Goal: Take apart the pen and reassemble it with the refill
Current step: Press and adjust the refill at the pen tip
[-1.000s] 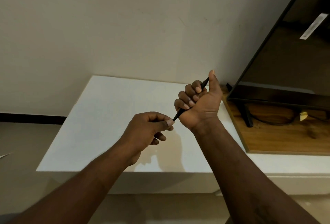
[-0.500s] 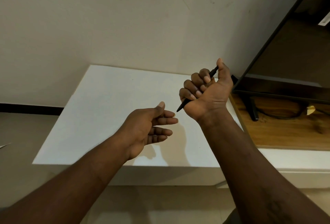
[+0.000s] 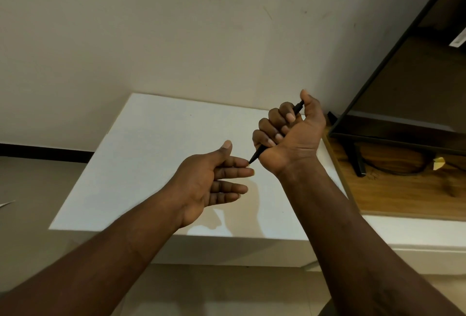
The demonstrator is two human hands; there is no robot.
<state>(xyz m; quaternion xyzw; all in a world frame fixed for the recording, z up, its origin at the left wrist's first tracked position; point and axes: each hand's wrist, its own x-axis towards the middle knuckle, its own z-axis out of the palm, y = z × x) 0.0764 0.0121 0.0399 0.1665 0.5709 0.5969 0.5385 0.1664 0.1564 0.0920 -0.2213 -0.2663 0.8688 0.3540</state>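
A thin black pen (image 3: 257, 155) is clenched in the fist of my right hand (image 3: 290, 136), held above the white table (image 3: 141, 154). Its pointed tip sticks out below the fist toward the left, and its top end shows by my thumb. The middle of the pen is hidden by my fingers. My left hand (image 3: 214, 182) is open, palm turned right, fingers stretched out. Its fingertips lie just below and beside the pen's tip, and I cannot tell whether they touch it. No separate refill or loose pen part is in view.
A dark flat screen (image 3: 403, 83) stands on a wooden top (image 3: 393, 194) at the right, with its foot and a cable under it. The wall runs right behind the table. Floor lies to the left and in front.
One second ago my left hand pinched at the pen's tip. It has let go and opened, then moved back close to the tip. My right hand kept its grip and rose slightly.
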